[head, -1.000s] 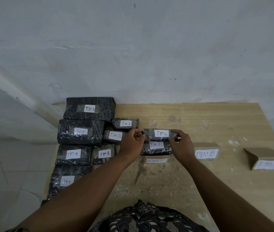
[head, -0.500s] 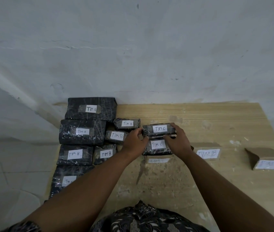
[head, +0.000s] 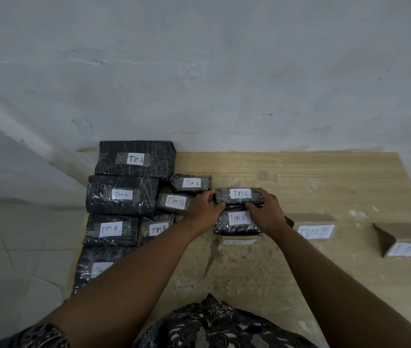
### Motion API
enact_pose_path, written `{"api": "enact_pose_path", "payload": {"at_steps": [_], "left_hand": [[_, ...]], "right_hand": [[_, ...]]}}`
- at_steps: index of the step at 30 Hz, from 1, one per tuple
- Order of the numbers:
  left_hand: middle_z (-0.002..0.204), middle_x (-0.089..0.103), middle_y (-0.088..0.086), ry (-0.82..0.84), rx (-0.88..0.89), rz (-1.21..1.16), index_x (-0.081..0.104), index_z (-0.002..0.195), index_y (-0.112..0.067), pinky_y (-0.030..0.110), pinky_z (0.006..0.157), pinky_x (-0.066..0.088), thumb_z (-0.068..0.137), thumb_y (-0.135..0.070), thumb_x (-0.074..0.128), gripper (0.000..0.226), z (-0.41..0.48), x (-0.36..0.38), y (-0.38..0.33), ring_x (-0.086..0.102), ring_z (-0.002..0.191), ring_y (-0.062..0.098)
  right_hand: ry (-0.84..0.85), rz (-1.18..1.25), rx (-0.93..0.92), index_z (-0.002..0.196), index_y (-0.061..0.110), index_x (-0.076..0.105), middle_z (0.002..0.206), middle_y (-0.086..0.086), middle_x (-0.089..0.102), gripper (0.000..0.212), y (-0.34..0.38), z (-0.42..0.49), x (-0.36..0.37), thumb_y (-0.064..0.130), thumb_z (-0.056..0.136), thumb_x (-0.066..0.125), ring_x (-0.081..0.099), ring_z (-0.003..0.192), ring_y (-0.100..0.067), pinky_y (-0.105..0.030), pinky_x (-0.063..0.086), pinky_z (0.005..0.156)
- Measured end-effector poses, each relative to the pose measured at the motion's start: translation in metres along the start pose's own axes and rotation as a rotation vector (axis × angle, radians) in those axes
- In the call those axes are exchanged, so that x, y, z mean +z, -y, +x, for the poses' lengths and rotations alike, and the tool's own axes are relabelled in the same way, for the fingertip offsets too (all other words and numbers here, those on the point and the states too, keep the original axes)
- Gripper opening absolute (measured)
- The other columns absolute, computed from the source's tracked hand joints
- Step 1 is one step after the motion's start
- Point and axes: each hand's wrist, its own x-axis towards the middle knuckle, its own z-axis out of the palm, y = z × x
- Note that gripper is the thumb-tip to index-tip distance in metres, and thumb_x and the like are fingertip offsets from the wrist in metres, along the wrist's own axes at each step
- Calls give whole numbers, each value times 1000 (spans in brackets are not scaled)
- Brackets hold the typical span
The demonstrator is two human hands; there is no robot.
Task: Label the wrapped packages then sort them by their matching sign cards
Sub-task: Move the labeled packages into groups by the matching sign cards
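Head cam: we've got our left hand (head: 203,209) and right hand (head: 266,212) clamped on either end of the far TIM C package (head: 239,195), long axis left-right, right behind the near TIM C package (head: 237,222) on the bench (head: 325,177).

Wooden table (head: 300,172) bearing packages (head: 121,194), sign cards (head: 316,231)

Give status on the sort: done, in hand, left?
Done: visible packages are labelled; the near TIM C package sits behind a blurred sign card. In hand: left hand and right hand grip the far TIM C package. Left: TIM A packages and TIM B packages piled at the left, not yet moved to the TIM B card or the far-right card.
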Motion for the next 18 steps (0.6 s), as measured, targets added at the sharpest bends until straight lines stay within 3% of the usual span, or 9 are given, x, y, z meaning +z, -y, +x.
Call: {"api": "enact_pose_path", "payload": {"at_steps": [4, 10, 12, 16, 18], "left_hand": [[148, 55, 2, 12, -14, 5, 45, 154, -17, 27, 100, 43, 97, -41, 68, 66, 3, 0, -2, 54, 132, 19], [150, 54, -1, 62, -24, -15, 46, 152, -21, 30, 102, 44, 96, -44, 67, 64, 5, 0, -3, 53, 133, 18], [149, 54, -1, 73, -35, -21, 47, 152, -21, 29, 101, 45, 97, -44, 66, 63, 6, 0, -4, 54, 132, 17], [144, 58, -3, 101, -56, -43, 49, 150, -22, 24, 88, 42, 99, -40, 64, 56, 10, -1, -6, 55, 112, 9], [143, 59, -3, 118, -66, -38, 49, 150, -21, 24, 87, 41, 100, -40, 63, 55, 13, -1, -7, 53, 109, 8]], "right_hand": [[-4, -10, 38, 150, 27, 52, 145, -6, 45, 55, -1, 5, 3, 28, 98, 70, 61, 102, -19, -30, 58, 82], [6, -14, 52, 149, 31, 51, 149, -4, 45, 55, 0, 11, 2, 35, 97, 70, 63, 104, -20, -44, 61, 95], [12, -30, 60, 151, 30, 51, 150, -6, 45, 55, 1, 15, 2, 36, 98, 68, 62, 105, -21, -40, 59, 93], [51, -58, 82, 156, 26, 47, 154, -8, 42, 59, 0, 25, 4, 38, 101, 66, 60, 101, -22, -27, 52, 73], [63, -62, 87, 154, 28, 48, 155, -9, 43, 59, -2, 29, 4, 41, 100, 65, 63, 106, -25, -35, 58, 81]]}}
